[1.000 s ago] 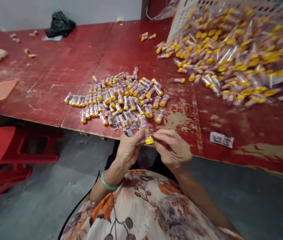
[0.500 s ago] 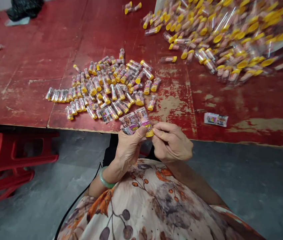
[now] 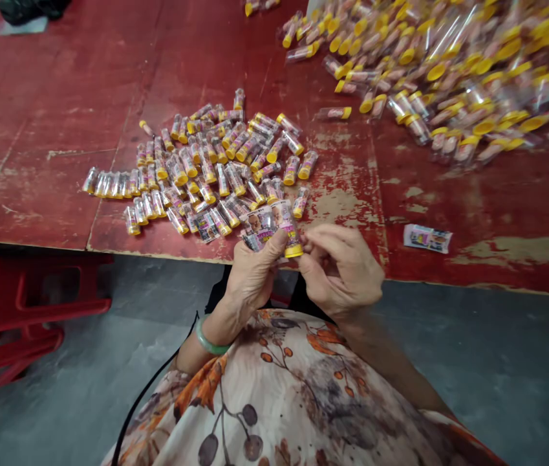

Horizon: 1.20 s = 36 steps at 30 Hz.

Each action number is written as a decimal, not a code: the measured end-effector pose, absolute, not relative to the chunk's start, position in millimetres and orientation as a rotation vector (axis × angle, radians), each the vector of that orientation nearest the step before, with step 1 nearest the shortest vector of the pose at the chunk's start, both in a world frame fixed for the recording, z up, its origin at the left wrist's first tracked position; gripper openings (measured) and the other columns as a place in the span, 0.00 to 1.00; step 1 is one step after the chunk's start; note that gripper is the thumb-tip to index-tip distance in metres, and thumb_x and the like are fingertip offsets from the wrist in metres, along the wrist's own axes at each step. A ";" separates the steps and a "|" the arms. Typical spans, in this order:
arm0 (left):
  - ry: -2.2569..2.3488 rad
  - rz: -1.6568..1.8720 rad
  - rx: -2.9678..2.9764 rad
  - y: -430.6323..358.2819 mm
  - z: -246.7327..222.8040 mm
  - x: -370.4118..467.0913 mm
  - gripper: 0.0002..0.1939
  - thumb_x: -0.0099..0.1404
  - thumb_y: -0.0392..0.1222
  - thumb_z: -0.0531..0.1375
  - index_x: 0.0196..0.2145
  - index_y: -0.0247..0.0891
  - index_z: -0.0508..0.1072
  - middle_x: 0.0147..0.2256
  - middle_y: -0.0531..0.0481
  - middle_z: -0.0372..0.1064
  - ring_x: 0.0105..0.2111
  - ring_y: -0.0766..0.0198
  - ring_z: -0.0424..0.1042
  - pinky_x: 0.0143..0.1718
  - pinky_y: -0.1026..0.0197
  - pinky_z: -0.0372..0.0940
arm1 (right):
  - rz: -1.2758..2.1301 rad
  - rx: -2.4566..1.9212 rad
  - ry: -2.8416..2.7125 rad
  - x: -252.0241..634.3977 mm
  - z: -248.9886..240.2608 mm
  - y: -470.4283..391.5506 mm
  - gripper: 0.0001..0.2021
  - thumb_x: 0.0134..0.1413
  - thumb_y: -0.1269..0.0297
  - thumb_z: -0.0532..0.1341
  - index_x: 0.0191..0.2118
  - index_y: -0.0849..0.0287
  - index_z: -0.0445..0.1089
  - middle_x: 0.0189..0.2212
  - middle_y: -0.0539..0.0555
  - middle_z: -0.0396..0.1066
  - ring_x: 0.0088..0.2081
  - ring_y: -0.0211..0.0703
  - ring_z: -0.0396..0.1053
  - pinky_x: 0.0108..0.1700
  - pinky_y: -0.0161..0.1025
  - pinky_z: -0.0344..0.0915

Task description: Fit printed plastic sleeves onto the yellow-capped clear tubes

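Observation:
My left hand is closed around a clear tube with a yellow cap and a printed label, its thumb pressing on the front. In the same grip is a stack of printed labels, fanned out to the left of the tube. My right hand is just right of the yellow cap, fingers bent and thumb and forefinger slightly apart. Nothing shows between them. Beyond my hands lies a pile of labelled tubes with yellow caps.
The red table has worn patches. Unlabelled yellow-capped tubes with pink contents are heaped at the back right. A printed label pack lies at the right. Red stools stand at the left, and a black bag sits at the far left.
The fingers of my right hand have loosened and drawn slightly away from the tube's capped end. The tube stays in my left hand. The whole view has shifted a little.

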<state>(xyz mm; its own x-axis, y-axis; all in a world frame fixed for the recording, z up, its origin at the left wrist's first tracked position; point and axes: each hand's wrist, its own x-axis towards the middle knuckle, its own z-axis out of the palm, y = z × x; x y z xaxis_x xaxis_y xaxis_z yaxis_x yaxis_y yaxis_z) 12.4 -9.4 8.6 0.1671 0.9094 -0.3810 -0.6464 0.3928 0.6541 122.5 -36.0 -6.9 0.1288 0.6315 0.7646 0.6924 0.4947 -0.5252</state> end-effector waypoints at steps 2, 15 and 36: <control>0.834 1.143 0.370 -10.2 9.5 14.5 0.12 0.48 0.42 0.70 0.30 0.37 0.75 0.30 0.54 0.74 0.27 0.70 0.71 0.34 0.64 0.67 | -0.095 -1.202 -1.564 122.0 -7.5 -36.5 0.14 0.49 0.76 0.60 0.44 0.58 0.70 0.39 0.56 0.74 0.36 0.41 0.74 0.35 0.37 0.72; 0.939 1.095 0.306 -20.5 5.1 26.8 0.16 0.47 0.44 0.70 0.33 0.37 0.74 0.31 0.53 0.74 0.31 0.64 0.74 0.39 0.57 0.69 | -0.462 -1.353 -1.589 118.5 -12.0 -37.4 0.07 0.50 0.75 0.61 0.34 0.57 0.68 0.31 0.53 0.76 0.31 0.40 0.75 0.31 0.32 0.69; 0.811 1.028 0.357 -12.5 0.4 12.2 0.12 0.51 0.45 0.68 0.31 0.35 0.74 0.27 0.51 0.74 0.27 0.64 0.75 0.33 0.62 0.70 | 0.322 -1.156 -1.451 145.5 -6.3 -41.7 0.06 0.48 0.71 0.64 0.35 0.57 0.72 0.31 0.51 0.73 0.29 0.38 0.71 0.29 0.36 0.70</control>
